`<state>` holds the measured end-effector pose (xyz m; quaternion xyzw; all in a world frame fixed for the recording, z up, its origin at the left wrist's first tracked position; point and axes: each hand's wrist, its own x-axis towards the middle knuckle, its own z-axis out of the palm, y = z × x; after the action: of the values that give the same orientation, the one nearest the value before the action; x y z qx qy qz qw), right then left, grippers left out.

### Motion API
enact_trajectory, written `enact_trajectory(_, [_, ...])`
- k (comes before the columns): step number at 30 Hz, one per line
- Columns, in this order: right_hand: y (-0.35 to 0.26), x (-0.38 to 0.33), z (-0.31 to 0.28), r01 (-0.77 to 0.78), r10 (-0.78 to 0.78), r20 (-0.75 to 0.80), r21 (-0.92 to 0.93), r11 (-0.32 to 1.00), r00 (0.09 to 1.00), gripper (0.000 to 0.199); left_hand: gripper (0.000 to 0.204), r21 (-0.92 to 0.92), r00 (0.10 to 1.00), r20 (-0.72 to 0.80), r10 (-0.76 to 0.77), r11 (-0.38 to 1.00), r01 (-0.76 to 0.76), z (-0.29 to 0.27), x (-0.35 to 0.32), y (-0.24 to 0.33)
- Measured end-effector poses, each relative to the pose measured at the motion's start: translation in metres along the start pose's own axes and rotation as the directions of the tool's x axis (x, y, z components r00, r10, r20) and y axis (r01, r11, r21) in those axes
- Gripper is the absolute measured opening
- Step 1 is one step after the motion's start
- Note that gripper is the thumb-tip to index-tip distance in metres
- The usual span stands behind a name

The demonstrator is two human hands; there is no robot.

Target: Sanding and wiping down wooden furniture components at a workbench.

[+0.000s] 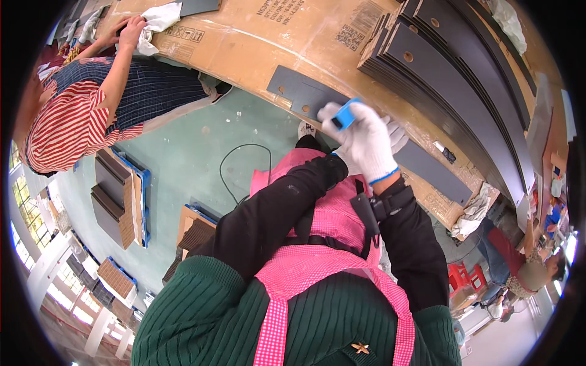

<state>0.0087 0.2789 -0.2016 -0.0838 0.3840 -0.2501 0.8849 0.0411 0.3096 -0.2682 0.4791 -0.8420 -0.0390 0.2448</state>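
A long dark grey panel (299, 91) with round holes lies on a bench covered in brown cardboard (256, 43). My right hand (366, 143), in a white glove, grips a small blue block (345, 114) and presses it on the panel's near edge. My left hand (398, 137), also gloved, is mostly hidden behind the right one. Only a few of its fingers show on the panel beside it, so its grip cannot be made out. Both my forearms are in black sleeves, over a pink checked apron.
A tall stack of similar dark panels (439, 67) fills the bench's right side. A person in a red striped top has both hands (131, 30) on a white cloth (162, 18) at the far left. Panel stacks on blue pallets (116, 195), a black cable (244, 158) and a red stool (464, 277) are on the floor.
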Motion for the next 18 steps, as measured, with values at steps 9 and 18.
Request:
enact_trajectory(9, [0.011, -0.043, 0.002, 0.114, -0.156, 0.155, 0.251, 0.961, 0.976, 0.022, 0.072, 0.777, 0.770, 0.628, -0.112, 0.147, -0.612, -0.011, 0.005, 0.015])
enact_trajectory(18, [-0.042, -0.192, -0.058, 0.501, -0.509, -0.074, 0.346, 0.794, 0.858, 0.039, 0.034, 0.062, 0.946, 0.323, 0.004, 0.998, -0.026, -0.034, 0.071, -0.020])
